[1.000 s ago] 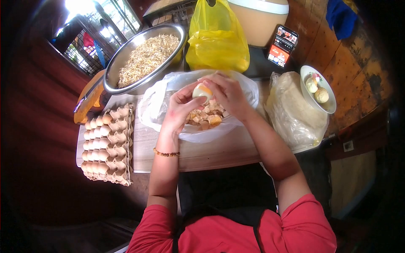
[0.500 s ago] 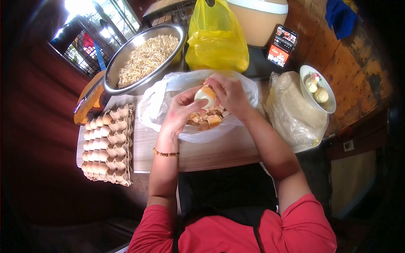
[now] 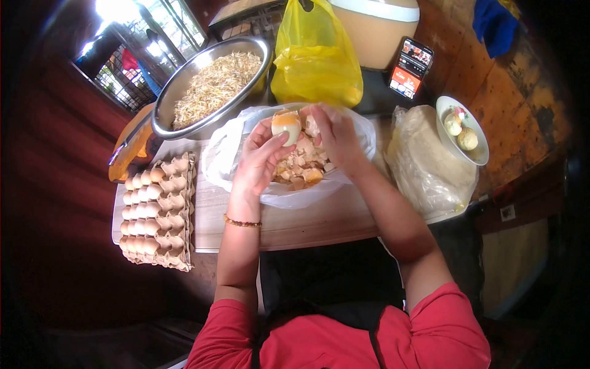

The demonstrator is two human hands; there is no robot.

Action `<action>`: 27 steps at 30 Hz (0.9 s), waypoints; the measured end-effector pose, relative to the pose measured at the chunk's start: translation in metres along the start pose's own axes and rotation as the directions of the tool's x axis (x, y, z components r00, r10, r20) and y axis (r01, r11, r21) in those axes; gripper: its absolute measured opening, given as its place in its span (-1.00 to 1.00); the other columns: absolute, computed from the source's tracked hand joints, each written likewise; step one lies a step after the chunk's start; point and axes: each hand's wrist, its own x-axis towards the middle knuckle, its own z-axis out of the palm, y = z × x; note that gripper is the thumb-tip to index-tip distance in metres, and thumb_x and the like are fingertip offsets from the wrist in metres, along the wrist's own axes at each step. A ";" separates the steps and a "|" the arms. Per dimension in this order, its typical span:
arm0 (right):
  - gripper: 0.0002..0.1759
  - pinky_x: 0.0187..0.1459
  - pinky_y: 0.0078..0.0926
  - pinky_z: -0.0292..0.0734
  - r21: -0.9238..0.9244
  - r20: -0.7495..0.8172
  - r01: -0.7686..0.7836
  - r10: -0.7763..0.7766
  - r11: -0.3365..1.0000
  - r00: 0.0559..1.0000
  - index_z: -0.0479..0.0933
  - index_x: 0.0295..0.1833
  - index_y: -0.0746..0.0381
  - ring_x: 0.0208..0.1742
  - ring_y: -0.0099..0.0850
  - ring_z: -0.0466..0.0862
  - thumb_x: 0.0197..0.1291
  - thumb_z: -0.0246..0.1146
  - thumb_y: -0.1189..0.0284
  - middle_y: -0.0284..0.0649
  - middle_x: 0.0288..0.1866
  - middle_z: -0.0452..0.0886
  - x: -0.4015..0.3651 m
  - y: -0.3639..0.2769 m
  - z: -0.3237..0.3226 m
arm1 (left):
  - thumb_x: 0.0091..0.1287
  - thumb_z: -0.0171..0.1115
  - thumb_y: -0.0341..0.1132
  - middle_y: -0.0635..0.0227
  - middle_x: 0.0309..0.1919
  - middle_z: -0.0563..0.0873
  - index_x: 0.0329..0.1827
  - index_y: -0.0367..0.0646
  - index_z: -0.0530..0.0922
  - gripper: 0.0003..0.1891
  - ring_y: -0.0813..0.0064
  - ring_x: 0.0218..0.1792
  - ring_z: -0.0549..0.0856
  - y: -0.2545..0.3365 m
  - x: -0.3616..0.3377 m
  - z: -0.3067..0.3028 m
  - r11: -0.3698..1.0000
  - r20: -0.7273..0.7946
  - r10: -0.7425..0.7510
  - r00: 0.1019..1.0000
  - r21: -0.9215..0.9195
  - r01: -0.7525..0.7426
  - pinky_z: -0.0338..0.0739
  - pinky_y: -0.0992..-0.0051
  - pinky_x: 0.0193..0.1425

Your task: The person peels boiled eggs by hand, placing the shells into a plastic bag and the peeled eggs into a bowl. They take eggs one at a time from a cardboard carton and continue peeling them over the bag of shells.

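My left hand (image 3: 261, 154) grips a partly peeled egg (image 3: 286, 128). White shows on its lower part, and an orange-brown band with a ragged edge runs round the top. Just to the right, my right hand (image 3: 337, 138) is slightly blurred, its fingers closed around a pale bit of eggshell (image 3: 312, 126). Both hands are above an open white plastic bag (image 3: 224, 157). Many broken shell pieces (image 3: 304, 166) lie inside the bag.
An egg tray (image 3: 175, 212) with brown eggs (image 3: 147, 210) stands left. Behind are a steel basin (image 3: 161, 120) of bean sprouts (image 3: 215, 86), a yellow bag (image 3: 316, 71) and a phone (image 3: 410, 67). At right are a clear plastic bag (image 3: 430, 166) and a bowl (image 3: 476, 150) with eggs.
My hands have moved apart. The egg has shifted left and turned upright in my left hand, while my right hand has come away from it with a shell piece.
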 end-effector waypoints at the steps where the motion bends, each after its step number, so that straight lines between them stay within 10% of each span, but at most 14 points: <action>1: -0.68 -0.20 -0.25 0.50 0.075 0.001 -0.009 0.008 0.997 1.000 0.54 -0.13 0.35 -0.24 -0.05 0.66 0.39 0.12 0.26 0.06 -0.33 0.63 -0.002 -0.004 0.002 | 0.32 0.18 -0.52 0.19 0.04 0.64 0.19 -0.33 0.42 -0.63 0.34 0.03 0.69 0.000 0.000 0.001 1.000 -0.003 0.002 1.000 0.001 -0.002 0.67 0.48 0.04; 27: -0.79 -0.22 -0.02 0.51 -0.285 -0.072 0.186 -0.214 0.941 0.974 0.43 -0.12 0.29 -0.23 0.12 0.61 0.40 0.02 0.35 0.10 -0.23 0.60 -0.010 -0.001 0.014 | 0.24 0.32 -0.49 0.33 -0.04 0.67 0.20 -0.29 0.42 -0.54 0.60 -0.13 0.67 -0.012 -0.001 0.014 0.956 -0.061 0.104 0.993 0.281 -0.082 0.54 0.69 -0.27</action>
